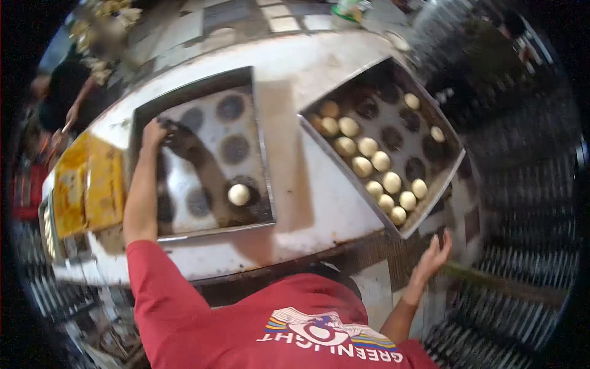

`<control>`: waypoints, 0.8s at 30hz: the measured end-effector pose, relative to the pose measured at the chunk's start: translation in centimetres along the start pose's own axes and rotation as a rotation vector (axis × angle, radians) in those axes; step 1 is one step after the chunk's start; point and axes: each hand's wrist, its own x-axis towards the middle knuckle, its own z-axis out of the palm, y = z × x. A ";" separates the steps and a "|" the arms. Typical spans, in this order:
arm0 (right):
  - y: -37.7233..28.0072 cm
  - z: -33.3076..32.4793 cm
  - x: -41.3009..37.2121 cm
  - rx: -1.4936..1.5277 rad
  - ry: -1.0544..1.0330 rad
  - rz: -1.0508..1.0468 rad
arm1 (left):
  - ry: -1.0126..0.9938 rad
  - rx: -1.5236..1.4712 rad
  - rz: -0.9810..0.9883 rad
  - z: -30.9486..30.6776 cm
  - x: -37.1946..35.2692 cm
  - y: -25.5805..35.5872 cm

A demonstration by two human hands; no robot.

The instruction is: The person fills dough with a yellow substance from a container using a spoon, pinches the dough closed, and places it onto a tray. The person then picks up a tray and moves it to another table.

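My left hand reaches over the far left corner of a square metal baking tray, and its fingers are dark and hard to make out. The arm's shadow falls across the tray's floor, which carries dark round marks. One pale dough ball sits near this tray's front right corner. My right hand is held off the table with fingers stretched out, just beyond the near corner of a second metal tray. Several dough balls lie mostly along that tray's left and near sides, with two farther back.
Both trays stand on a white table with a worn front edge. A yellow crate is at the left end. People show at the far left and far right. Dark slatted racks line the right side.
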 end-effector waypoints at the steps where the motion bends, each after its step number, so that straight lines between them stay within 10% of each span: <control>1: -2.1 1.4 0.3 0.034 0.015 -0.094 | 0.029 0.158 0.100 0.0 -0.5 0.4; 6: -5.6 10.4 4.5 0.037 -0.483 -0.313 | 0.130 0.111 0.059 4.3 5.2 -6.6; 11: -6.6 17.8 6.7 -0.372 -0.675 -0.557 | 0.376 -0.153 0.243 -3.1 0.8 2.1; 18: -4.2 18.7 11.9 0.090 -0.775 -0.114 | -0.080 -1.387 0.485 -12.8 -22.2 16.0; 24: -9.2 5.3 2.3 0.555 -0.845 -0.063 | -0.449 -1.380 0.302 -3.5 -39.5 17.5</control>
